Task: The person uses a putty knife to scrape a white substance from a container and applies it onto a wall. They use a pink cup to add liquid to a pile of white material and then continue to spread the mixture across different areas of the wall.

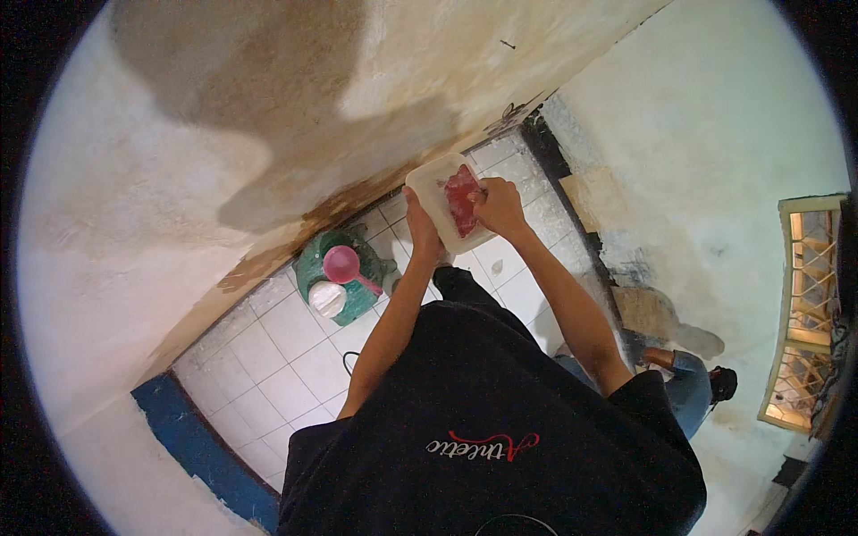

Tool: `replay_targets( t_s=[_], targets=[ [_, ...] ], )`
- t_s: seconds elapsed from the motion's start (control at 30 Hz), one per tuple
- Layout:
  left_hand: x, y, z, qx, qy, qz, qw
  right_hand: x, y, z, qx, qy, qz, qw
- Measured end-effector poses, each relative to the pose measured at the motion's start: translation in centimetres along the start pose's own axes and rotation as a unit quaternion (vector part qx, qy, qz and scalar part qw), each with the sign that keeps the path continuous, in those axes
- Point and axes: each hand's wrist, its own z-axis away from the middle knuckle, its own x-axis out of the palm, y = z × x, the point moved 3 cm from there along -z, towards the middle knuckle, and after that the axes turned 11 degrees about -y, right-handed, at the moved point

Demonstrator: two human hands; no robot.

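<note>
My left hand (422, 225) grips the near edge of a translucent white plastic tub (435, 190), holding it up in front of me. My right hand (499, 205) presses a red cloth-like scrubber (462, 196) against the inside of the tub. Both my forearms reach up from my black shirt toward the tub, above a white tiled floor (286, 339).
A green bucket (315, 263) stands on the tiles below left, with a pink dipper (342, 265) and a white bundle (327, 299) in it. A stained wall (223, 134) runs along the left. A blue ledge (192, 438) borders the tiles. Another person (688, 384) crouches at the right, near a yellow-framed window (809, 313).
</note>
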Motion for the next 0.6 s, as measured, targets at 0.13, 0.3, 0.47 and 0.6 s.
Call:
replay_targets(
  t_s=[0.13, 0.3, 0.47, 0.6],
  targets=[
    [0.8, 0.4, 0.7, -0.048, 0.022, -0.105, 0.993, 0.5, 2.1, 0.0, -0.010, -0.045, -0.055, 0.997],
    [1.5, 1.0, 0.9, 0.002, 0.018, -0.007, 1.000, 1.6, 3.5, -0.4, 0.030, -0.090, -0.144, 0.985],
    [1.0, 1.4, 0.8, 0.015, 0.014, -0.072, 0.997, 1.8, 4.8, -0.8, 0.058, -0.142, -0.285, 0.946],
    [1.1, 1.2, 1.9, 0.003, 0.042, -0.031, 0.999, 0.9, 5.5, 0.1, 0.120, -0.165, -0.327, 0.923]
  ],
)
